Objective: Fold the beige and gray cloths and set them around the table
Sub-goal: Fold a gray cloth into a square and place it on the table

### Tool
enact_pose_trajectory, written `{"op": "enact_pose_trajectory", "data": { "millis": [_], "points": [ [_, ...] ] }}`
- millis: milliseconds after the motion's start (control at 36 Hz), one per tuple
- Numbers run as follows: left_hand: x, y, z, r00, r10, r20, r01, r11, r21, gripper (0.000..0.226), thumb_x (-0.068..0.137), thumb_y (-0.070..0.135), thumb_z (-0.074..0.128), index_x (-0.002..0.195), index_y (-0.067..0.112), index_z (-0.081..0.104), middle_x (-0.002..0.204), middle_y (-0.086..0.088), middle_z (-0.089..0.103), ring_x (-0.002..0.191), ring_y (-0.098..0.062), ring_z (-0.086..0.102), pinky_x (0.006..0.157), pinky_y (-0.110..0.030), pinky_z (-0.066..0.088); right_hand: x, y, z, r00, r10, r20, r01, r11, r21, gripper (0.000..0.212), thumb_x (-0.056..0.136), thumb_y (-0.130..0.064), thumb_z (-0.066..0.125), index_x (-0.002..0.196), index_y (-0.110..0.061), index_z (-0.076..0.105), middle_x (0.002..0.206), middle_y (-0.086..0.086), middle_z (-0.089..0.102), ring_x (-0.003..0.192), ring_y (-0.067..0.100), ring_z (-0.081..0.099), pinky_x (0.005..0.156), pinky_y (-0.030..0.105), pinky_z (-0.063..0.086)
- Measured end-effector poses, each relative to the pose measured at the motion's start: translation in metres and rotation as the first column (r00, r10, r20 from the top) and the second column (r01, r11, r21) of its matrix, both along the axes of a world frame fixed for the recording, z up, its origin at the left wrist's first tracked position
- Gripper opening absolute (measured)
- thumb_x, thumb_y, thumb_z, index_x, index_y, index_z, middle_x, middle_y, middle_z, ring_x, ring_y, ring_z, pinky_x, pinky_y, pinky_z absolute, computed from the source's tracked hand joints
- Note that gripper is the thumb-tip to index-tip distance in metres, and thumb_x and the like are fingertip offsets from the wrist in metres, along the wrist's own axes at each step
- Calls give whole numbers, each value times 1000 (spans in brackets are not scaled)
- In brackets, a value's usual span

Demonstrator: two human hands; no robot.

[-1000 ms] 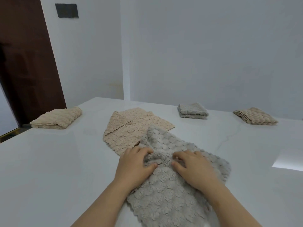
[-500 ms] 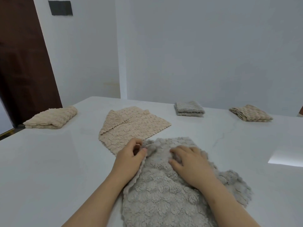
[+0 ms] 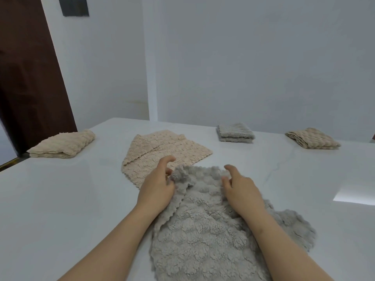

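left hand [image 3: 157,187]: at the left edge of the gray cloth [image 3: 203,236], fingers [image 3: 168,159] curled, index lifted clear, lower ones against a bunched corner; pinching or only touching, cannot tell. right hand [image 3: 241,191]: palm down on the gray cloth, fingers slightly spread and half raised, gripping nothing.

past halfway, by the look of it. three done and set out: left fold [image 3: 63,144], beige, well off to the left of the fingers, near the worktop [image 3: 60,199] edge; gray fold [image 3: 235,133], far beyond the right fingers at the back edge; right fold [image 3: 312,138], beige, farther right again, also at the back. all three squared up and well apart.

two left. gray cloth in hand now, right under both palms, rumpled, spread back toward the body, no clean fold in it; left edge turned over on itself just behind the left fingers. beige cloth [image 3: 162,151] just beyond the left fingers, lying open and mostly flat, one far corner flopped over; near edge under the left hand or touching the gray cloth, hard to tell which.

to do, as judged: smooth and fold the gray cloth, place it apart from the other folds, then the same for the beige cloth.
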State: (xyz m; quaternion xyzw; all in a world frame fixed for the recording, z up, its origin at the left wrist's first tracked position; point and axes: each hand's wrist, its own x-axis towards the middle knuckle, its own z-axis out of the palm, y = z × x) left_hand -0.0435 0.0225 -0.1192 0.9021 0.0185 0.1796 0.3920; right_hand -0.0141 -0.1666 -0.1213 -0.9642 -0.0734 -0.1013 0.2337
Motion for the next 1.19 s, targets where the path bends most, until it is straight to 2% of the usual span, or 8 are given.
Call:
{"op": "enact_pose_trajectory", "data": {
  "millis": [194, 306, 417, 667, 778, 917, 1028, 1194],
  "points": [
    [0, 1, 0, 994, 38, 107, -63, 968, 245, 13, 87, 19, 54, 83, 31, 58, 98, 21, 46, 106, -5, 44, 76, -20, 31, 23, 10, -6, 993, -114, 12, 114, 973, -203, 25, 94, -23, 38, 116, -15, 49, 107, 9, 62, 94, 29, 54, 71, 33, 39],
    [-2, -7, 0, 995, -8, -102, 42, 941, 335, 32, 81, 48, 59, 110, 34, 56, 109, 19, 49, 113, -7, 41, 81, -23, 35, 28, 8, -8, 994, -106, 32, 110, 977, -181, 21, 94, -22, 39, 106, -14, 54, 100, 7, 64, 93, 28, 57, 69, 31, 40],
    [-1, -9, 1, 996, 40, -82, -10, 944, 331, 30, 86, 35, 57, 116, 32, 57, 118, 14, 60, 112, -10, 51, 83, -27, 45, 24, 7, -5, 992, -79, 102, 95, 982, -166, 22, 94, -21, 40, 109, -15, 56, 99, 6, 66, 95, 28, 57, 68, 29, 35],
    [9, 8, 24, 985, 149, 86, -137, 981, -134, 11, 85, 20, 61, 76, 28, 61, 71, 9, 61, 68, -8, 53, 62, -22, 39, 21, 4, 22, 946, -181, 268, 145, 978, 150, 19, 92, -18, 43, 106, -15, 56, 84, 7, 67, 78, 26, 56, 65, 32, 43],
    [25, 28, 26, 973, 229, 26, -225, 968, -113, 10, 87, 21, 59, 94, 20, 66, 81, 5, 62, 85, -20, 58, 67, -27, 38, 24, 9, 22, 966, -138, 217, 93, 974, 206, 24, 92, -19, 43, 115, -17, 52, 82, 3, 64, 75, 22, 56, 61, 31, 45],
    [39, 35, 18, 952, 303, -49, -305, 952, -25, 34, 90, 23, 56, 122, 12, 57, 114, -7, 64, 106, -27, 56, 83, -28, 39, 33, 13, 9, 999, 52, -16, -48, 982, 184, 54, 91, -25, 49, 141, -20, 30, 127, 4, 58, 108, 21, 57, 92, 36, 48],
    [47, 40, 10, 941, 331, -70, -326, 943, 70, 32, 90, 25, 54, 122, 18, 56, 113, -7, 64, 107, -29, 56, 83, -34, 44, 39, 13, 5, 990, 96, -98, -86, 991, 99, 69, 91, -30, 50, 147, -25, 10, 140, 8, 46, 121, 26, 49, 100, 37, 40],
    [51, 47, -1, 933, 343, -107, -318, 926, 202, 40, 91, 24, 52, 130, 25, 48, 119, -3, 62, 111, -27, 55, 83, -36, 45, 41, 7, 4, 985, -10, -175, -20, 985, -172, 52, 92, -42, 39, 142, -31, 27, 151, -6, 28, 138, 24, 24, 111, 43, 19]
  ]
}}
